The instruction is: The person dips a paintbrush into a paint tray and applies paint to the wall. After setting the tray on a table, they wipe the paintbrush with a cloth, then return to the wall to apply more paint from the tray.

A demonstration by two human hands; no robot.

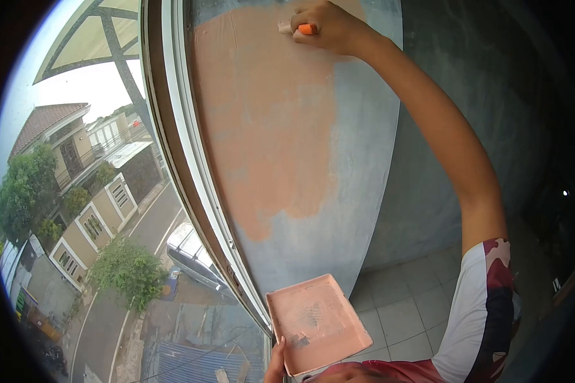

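My right hand (322, 27) is raised to the upper part of the wall panel, fingers wrapped round what looks like a paint roller with an orange handle (307, 29). The hand hides most of the tool's head. Peach paint (268, 115) covers much of the grey wall panel (364, 140), uneven along its lower and right edges. Low down, my left hand (276, 365) grips the left edge of a paint tray (358, 322). The tray is coated in the same peach colour, with wet paint and darker patches on its floor.
A white window frame (195, 127) borders the painted panel on the left. Beyond the glass are a street (118, 319), a parked vehicle (195, 255), trees and houses. To the right, a darker grey wall (453, 83) meets a tiled floor (399, 319).
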